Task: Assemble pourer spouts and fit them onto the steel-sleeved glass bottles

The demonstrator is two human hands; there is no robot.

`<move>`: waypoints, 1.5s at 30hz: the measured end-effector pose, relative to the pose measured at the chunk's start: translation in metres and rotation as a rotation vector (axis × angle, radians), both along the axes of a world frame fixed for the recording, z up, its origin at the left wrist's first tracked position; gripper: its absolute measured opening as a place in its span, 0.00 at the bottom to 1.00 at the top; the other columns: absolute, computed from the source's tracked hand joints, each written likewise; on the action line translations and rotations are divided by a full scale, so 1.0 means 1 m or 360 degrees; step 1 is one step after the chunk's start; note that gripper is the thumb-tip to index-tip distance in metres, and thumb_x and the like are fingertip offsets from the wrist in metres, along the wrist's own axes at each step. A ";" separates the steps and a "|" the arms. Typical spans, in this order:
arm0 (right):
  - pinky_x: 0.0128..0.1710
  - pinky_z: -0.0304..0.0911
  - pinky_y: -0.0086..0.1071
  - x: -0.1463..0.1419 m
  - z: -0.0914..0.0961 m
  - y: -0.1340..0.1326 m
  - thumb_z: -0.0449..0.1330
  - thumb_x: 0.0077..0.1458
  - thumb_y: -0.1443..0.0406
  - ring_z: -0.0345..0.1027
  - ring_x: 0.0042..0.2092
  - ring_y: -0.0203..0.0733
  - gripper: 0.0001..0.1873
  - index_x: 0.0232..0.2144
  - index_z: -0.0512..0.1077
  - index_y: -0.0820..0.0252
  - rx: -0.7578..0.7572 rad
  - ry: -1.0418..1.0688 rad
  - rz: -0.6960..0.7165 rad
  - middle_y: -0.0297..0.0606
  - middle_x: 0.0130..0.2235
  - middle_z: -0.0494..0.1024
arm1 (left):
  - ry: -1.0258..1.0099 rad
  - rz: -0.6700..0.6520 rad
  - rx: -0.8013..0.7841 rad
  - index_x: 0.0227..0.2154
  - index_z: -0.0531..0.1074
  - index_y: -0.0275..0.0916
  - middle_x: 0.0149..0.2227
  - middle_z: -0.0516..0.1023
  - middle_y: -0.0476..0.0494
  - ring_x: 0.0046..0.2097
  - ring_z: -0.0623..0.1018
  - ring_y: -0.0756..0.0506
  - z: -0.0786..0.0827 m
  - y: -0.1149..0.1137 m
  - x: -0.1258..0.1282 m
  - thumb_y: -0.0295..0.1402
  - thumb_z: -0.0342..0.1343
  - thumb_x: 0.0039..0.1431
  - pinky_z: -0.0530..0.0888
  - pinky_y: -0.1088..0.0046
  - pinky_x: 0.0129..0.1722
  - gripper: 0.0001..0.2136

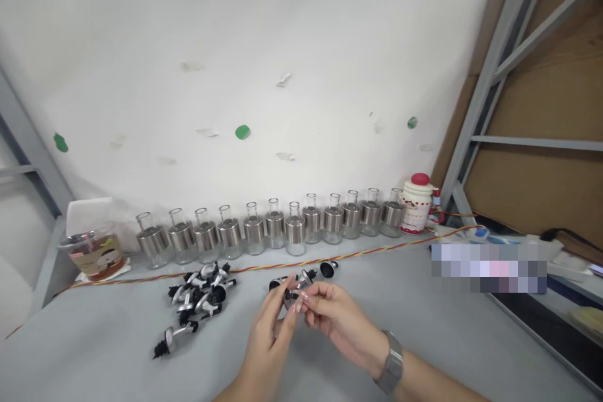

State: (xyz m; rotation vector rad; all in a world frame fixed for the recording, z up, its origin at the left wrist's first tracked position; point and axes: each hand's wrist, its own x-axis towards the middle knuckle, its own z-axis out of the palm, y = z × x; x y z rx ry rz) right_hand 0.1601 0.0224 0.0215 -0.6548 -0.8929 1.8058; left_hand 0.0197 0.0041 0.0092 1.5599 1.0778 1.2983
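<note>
My left hand (pixel 272 330) and my right hand (pixel 336 320) meet over the grey table, fingertips pinched together. Between them is a small silver-and-black bottle pourer (pixel 291 297), mostly covered by the fingers. Just beyond my fingers lie a few more pourers, among them a silver one (pixel 308 276) and one with its round black underside (pixel 328 269) showing. To the left is a pile of pourers (pixel 200 294) with black ribbed stoppers and metal spouts. A single pourer (pixel 172 339) lies in front of that pile.
Several glass bottles (pixel 253 227) with metal sleeves stand in a row along the wall. A plastic tub (pixel 97 254) is at the left end, a white jar with a red knob (pixel 417 204) at the right. A twisted red-yellow cord (pixel 264 267) crosses the table (pixel 103 345).
</note>
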 end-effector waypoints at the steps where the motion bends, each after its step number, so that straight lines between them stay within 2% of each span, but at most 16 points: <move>1: 0.25 0.54 0.24 0.000 0.000 0.000 0.66 0.38 0.64 0.60 0.21 0.27 0.11 0.22 0.67 0.65 0.0003 -0.0002 -0.0002 0.33 0.22 0.72 | -0.0029 0.0003 -0.0009 0.47 0.65 0.42 0.49 0.68 0.42 0.51 0.67 0.43 0.001 0.000 0.001 0.37 0.48 0.54 0.68 0.68 0.47 0.17; 5: 0.21 0.49 0.23 -0.002 0.000 -0.003 0.66 0.38 0.63 0.57 0.19 0.26 0.13 0.20 0.65 0.64 -0.0002 -0.0074 -0.0017 0.30 0.19 0.70 | -0.0215 -0.0061 -0.0087 0.40 0.69 0.39 0.47 0.70 0.40 0.48 0.69 0.41 0.005 -0.002 0.003 0.38 0.46 0.56 0.68 0.64 0.47 0.13; 9: 0.20 0.45 0.24 -0.003 -0.001 -0.005 0.66 0.38 0.61 0.55 0.18 0.26 0.14 0.20 0.64 0.64 -0.0031 -0.0138 -0.0045 0.29 0.17 0.68 | -0.0387 -0.0109 -0.0224 0.40 0.69 0.39 0.47 0.69 0.40 0.48 0.69 0.41 0.007 -0.003 0.004 0.39 0.45 0.56 0.70 0.64 0.45 0.14; 16: 0.19 0.41 0.26 -0.005 -0.004 -0.004 0.65 0.37 0.58 0.50 0.17 0.27 0.17 0.19 0.62 0.62 -0.0050 -0.0174 -0.0035 0.26 0.14 0.62 | -0.0492 -0.0102 -0.0317 0.40 0.70 0.38 0.46 0.71 0.39 0.45 0.72 0.41 0.005 -0.001 0.006 0.40 0.48 0.54 0.71 0.64 0.43 0.14; 20: 0.19 0.40 0.26 -0.006 -0.004 -0.005 0.64 0.38 0.58 0.48 0.17 0.27 0.17 0.19 0.62 0.62 -0.0038 -0.0178 0.0000 0.24 0.12 0.59 | -0.0490 -0.0072 -0.0318 0.39 0.70 0.38 0.46 0.71 0.39 0.46 0.71 0.40 0.005 -0.002 0.007 0.41 0.49 0.53 0.71 0.65 0.42 0.15; 32: 0.19 0.38 0.26 -0.008 -0.009 -0.002 0.65 0.38 0.60 0.45 0.17 0.26 0.15 0.19 0.62 0.62 -0.0142 -0.0069 0.0055 0.24 0.13 0.57 | -0.0392 -0.0102 -0.0292 0.42 0.68 0.37 0.47 0.70 0.38 0.47 0.70 0.40 0.000 0.000 0.006 0.40 0.46 0.56 0.70 0.65 0.42 0.16; 38: 0.19 0.39 0.26 -0.008 -0.014 -0.002 0.66 0.36 0.61 0.46 0.17 0.26 0.16 0.19 0.62 0.62 -0.0165 -0.0035 0.0031 0.24 0.13 0.58 | -0.0411 -0.0115 -0.0323 0.42 0.68 0.37 0.44 0.72 0.39 0.45 0.71 0.41 -0.001 0.002 0.006 0.41 0.46 0.55 0.71 0.66 0.40 0.16; 45: 0.20 0.40 0.26 -0.009 -0.014 -0.001 0.65 0.38 0.58 0.45 0.17 0.26 0.17 0.19 0.62 0.62 -0.0094 -0.0099 -0.0042 0.23 0.12 0.57 | -0.0466 -0.0101 -0.0378 0.40 0.70 0.37 0.43 0.72 0.40 0.44 0.71 0.42 0.005 0.001 0.008 0.41 0.48 0.54 0.71 0.67 0.40 0.16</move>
